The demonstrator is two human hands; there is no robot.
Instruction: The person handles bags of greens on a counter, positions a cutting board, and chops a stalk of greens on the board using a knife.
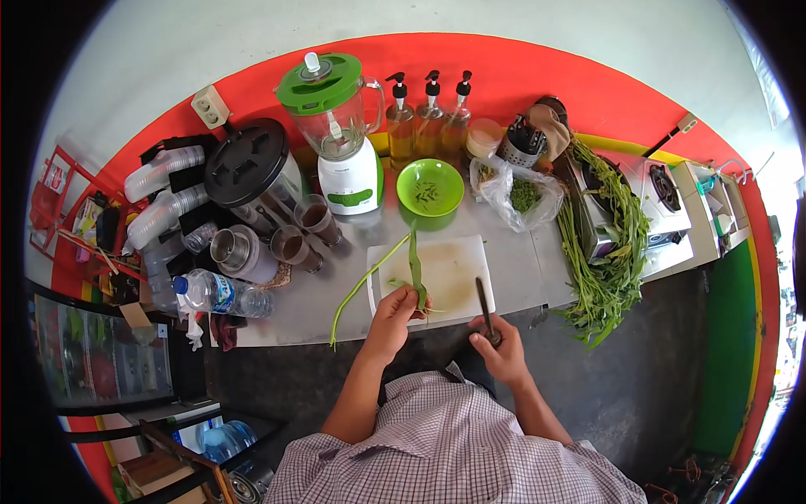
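Nearest, lower centre: checked shirt [453, 454]. Above, at centre: left hand [396, 312], grip closed in a pinch on long green leaf [416, 262], over chopping board [470, 252]. To its right: right hand [502, 353], grip closed around knife [483, 302], blade upward. Apparently cut: small green pieces [428, 195] in green bowl [456, 181], upper centre. Left uncut: leaf in hand, thin stalk [351, 296] beside board, and large leafy bundle [621, 231], right of frame. Writing: blue label on water bottle [250, 301], middle left, and small print on blender base [346, 178], both illegible.
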